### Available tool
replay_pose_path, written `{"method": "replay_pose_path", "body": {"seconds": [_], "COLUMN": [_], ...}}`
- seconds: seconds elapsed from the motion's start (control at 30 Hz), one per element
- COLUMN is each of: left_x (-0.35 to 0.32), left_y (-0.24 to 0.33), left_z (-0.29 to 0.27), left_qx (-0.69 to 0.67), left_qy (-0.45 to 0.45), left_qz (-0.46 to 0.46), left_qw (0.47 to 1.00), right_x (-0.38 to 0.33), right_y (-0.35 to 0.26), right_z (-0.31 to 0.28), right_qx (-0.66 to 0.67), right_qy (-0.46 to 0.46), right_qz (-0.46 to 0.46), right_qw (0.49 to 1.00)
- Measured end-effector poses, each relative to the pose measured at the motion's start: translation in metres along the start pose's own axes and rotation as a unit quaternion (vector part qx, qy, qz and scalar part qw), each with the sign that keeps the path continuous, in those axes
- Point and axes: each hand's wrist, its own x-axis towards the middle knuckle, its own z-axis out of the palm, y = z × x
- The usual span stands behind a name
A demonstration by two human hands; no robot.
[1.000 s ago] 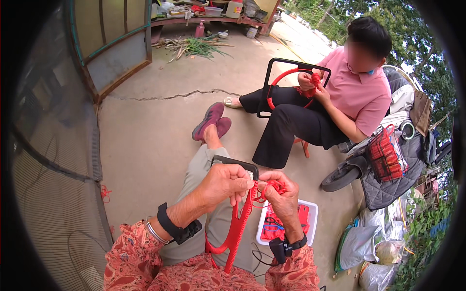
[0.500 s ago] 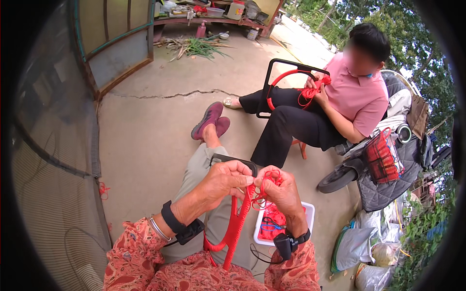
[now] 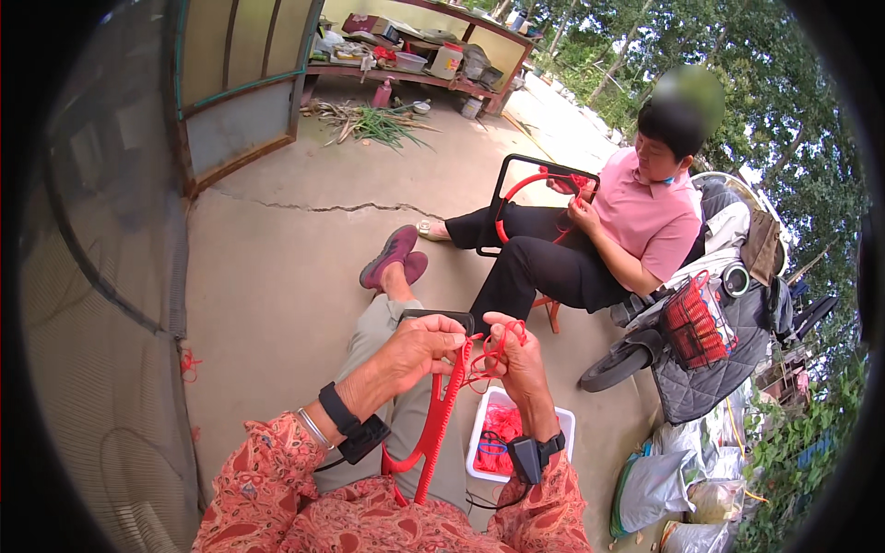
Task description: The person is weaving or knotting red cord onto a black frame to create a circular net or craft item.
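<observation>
Left hand [image 3: 419, 348] grips a black rectangular frame [image 3: 441, 319] wrapped in ribbed red cord [image 3: 441, 419] over the lap. Right hand [image 3: 524, 361] pinches thin red string [image 3: 498, 346], apparently looped. Below sits a white plastic tub [image 3: 564, 426] of red cord.

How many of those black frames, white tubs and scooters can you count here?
Black frames: 2, one in the person's hands, one held by the seated co-worker
White tub of red cord: 1
Scooter: 1
Total: 4
</observation>
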Motion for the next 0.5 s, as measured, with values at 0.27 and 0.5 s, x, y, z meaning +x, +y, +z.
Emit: {"method": "replay_pose_path", "body": {"seconds": [0.27,0.5], "left_x": [0.001,-0.004], "left_y": [-0.004,-0.011], "left_z": [-0.006,0.001], "left_qx": [-0.021,-0.095], "left_qy": [-0.025,-0.023], "left_qz": [0.000,0.004], "left_qw": [0.999,0.995], "right_x": [-0.008,0.005], "right_y": [-0.014,0.037], "right_z": [0.014,-0.001], "right_qx": [-0.070,0.302], "right_qy": [-0.046,-0.109], "right_qz": [-0.031,0.074], "right_qw": [0.996,0.944]}}
